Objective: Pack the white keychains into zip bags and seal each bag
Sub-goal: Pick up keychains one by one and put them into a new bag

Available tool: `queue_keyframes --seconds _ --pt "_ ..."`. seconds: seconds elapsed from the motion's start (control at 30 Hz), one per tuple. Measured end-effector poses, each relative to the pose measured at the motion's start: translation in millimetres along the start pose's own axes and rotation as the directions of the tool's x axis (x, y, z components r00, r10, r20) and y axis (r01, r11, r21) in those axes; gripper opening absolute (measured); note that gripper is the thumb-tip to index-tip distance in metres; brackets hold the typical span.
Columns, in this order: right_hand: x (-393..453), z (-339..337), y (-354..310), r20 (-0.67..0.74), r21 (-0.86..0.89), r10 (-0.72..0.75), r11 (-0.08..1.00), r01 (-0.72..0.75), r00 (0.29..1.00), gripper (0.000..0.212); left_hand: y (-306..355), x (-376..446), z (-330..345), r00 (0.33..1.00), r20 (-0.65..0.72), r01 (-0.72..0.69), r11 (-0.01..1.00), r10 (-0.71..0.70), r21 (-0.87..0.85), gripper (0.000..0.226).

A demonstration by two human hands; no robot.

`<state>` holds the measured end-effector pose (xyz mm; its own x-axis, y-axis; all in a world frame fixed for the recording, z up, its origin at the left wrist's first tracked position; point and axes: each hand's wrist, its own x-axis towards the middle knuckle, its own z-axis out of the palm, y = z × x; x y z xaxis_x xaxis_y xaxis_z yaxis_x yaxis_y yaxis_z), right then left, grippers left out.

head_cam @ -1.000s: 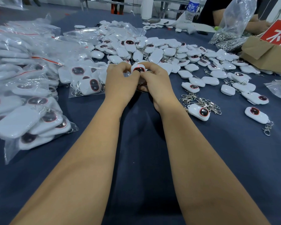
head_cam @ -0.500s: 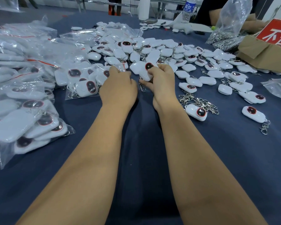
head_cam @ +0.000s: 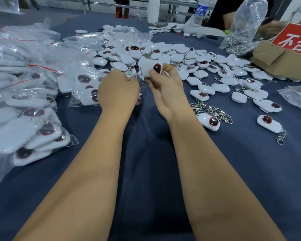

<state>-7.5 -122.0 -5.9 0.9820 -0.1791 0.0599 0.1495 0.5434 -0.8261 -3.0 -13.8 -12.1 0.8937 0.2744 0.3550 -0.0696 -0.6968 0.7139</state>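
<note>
My right hand [head_cam: 167,91] holds a white keychain [head_cam: 150,68] with a dark red-rimmed face, pinched between thumb and fingers just above the table. My left hand [head_cam: 118,91] is beside it, fingers curled around the edge of a clear zip bag [head_cam: 137,80], most of which is hidden behind the hand. A heap of loose white keychains [head_cam: 177,56] covers the table beyond both hands. Filled zip bags [head_cam: 33,126] with red seal lines are piled to the left.
A tangle of metal clips [head_cam: 210,108] and two loose keychains [head_cam: 209,121] lie right of my right wrist. A cardboard box [head_cam: 276,60] with a red sign, a bag of metal rings [head_cam: 243,25] and a water bottle [head_cam: 199,13] stand at the far right. Another person's arm [head_cam: 228,18] shows there.
The hands, joined around one keychain a second ago, have parted. The right hand lifted the keychain and turned its palm up; the left hand moved slightly left onto the bag.
</note>
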Motion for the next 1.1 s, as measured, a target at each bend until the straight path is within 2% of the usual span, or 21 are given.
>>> queue_keyframes --seconds 0.1,0.2,0.27,0.33,0.37,0.43,0.5,0.57,0.67,0.73,0.8,0.83,0.87,0.93,1.0,1.1 --pt "-2.3 2.8 7.3 -0.051 -0.247 -0.079 0.967 0.064 0.996 0.026 3.0 1.8 -1.5 0.994 -0.005 0.104 0.947 -0.111 -0.305 0.016" --pt "-2.9 1.4 9.8 -0.076 -0.355 -0.151 0.928 0.115 0.986 0.025 8.5 3.9 -4.5 0.978 0.038 0.187 0.779 -0.205 -0.599 0.01" --pt "-3.4 0.4 11.6 -0.014 -0.432 -0.191 0.886 0.167 0.981 0.019 12.5 3.1 -5.0 0.974 0.098 0.212 0.683 -0.203 -0.699 0.009" --pt "-2.3 2.9 13.1 0.044 -0.623 -0.239 0.752 0.214 0.97 0.011 15.8 0.9 -4.1 0.973 0.122 0.22 0.638 -0.194 -0.738 0.008" --pt "-0.5 3.5 12.5 0.047 -0.674 -0.222 0.713 0.195 0.974 0.02 16.5 0.6 -3.5 0.973 0.121 0.22 0.627 -0.197 -0.748 0.007" --pt "0.4 3.9 7.3 0.048 -0.633 -0.036 0.772 0.059 0.998 0.04 16.3 1.2 -3.7 0.967 0.134 0.239 0.581 -0.218 -0.778 0.007" --pt "-0.9 0.6 4.2 0.171 -0.534 0.093 0.845 0.013 0.981 0.03 15.8 3.5 -5.6 0.961 0.164 0.256 0.501 -0.221 -0.827 0.01" --pt "-1.8 -0.4 5.6 0.224 -0.529 0.054 0.845 0.075 0.973 0.021 16.0 4.7 -8.4 0.962 0.198 0.264 0.445 -0.189 -0.856 0.01" --pt "-1.1 -1.6 9.2 0.156 -0.55 -0.051 0.825 0.13 0.986 0.025 13.3 4.4 -11.4 0.984 0.145 0.178 0.541 -0.104 -0.822 0.014" --pt "1.7 -2.6 10.8 0.119 -0.595 -0.084 0.792 0.139 0.989 0.029 9.0 3.7 -12.4 0.995 -0.012 0.054 0.649 -0.097 -0.759 0.015" --pt "2.5 -3.2 12.0 0.081 -0.606 -0.104 0.784 0.132 0.991 0.032 0.4 7.0 -12.4 0.985 -0.143 -0.006 0.803 -0.099 -0.597 0.013" --pt "2.9 -2.9 12.7 0.056 -0.597 -0.121 0.791 0.131 0.991 0.032 -4.6 8.4 -13.0 0.983 -0.154 0.012 0.873 -0.1 -0.487 0.015" --pt "2.5 -2.1 12.3 0.024 -0.58 -0.146 0.804 0.133 0.989 0.032 -9.4 9.7 -13.2 0.987 -0.123 0.05 0.917 -0.107 -0.395 0.019" --pt "2.5 -1.2 9.6 -0.055 -0.495 -0.212 0.855 0.157 0.976 0.032 -15.6 12.2 -11.1 0.992 0.011 0.12 0.944 -0.122 -0.307 0.031" --pt "4.3 -4.2 3.8 -0.163 -0.386 -0.267 0.903 0.188 0.95 0.034 -15.2 9.2 -9.2 0.985 0.11 0.16 0.936 -0.132 -0.313 0.032" --pt "10.2 -16.4 -8.6 -0.303 -0.187 -0.215 0.969 0.164 0.928 0.026 -12.1 7.0 -8.8 0.986 0.106 0.161 0.909 -0.13 -0.385 0.028"
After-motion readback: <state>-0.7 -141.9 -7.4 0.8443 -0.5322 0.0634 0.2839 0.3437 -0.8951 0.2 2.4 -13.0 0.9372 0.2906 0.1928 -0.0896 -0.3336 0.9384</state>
